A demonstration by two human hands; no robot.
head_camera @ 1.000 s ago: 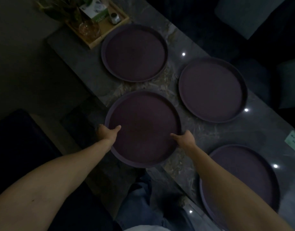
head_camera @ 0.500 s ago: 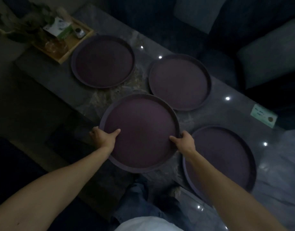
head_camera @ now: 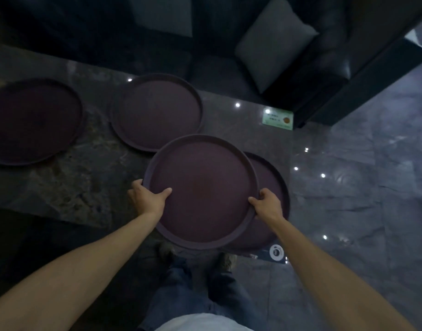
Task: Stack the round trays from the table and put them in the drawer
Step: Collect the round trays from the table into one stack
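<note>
I hold a dark purple round tray (head_camera: 201, 187) with both hands, lifted above the table. My left hand (head_camera: 148, 199) grips its left rim and my right hand (head_camera: 268, 204) grips its right rim. The held tray partly covers a second round tray (head_camera: 275, 185) lying at the table's right end. A third round tray (head_camera: 156, 111) lies behind it, and a fourth round tray (head_camera: 31, 120) lies at the far left. No drawer is in view.
The dark marble table (head_camera: 81, 177) ends just right of the trays. A small green card (head_camera: 278, 119) lies at its far right corner. A dark sofa with a grey cushion (head_camera: 274, 41) stands behind. My legs and shoes (head_camera: 195, 280) are below the tray.
The tray I hold has been lifted and carried to the right, and it now overlaps the tray at the table's right end. My view has swung right too.
</note>
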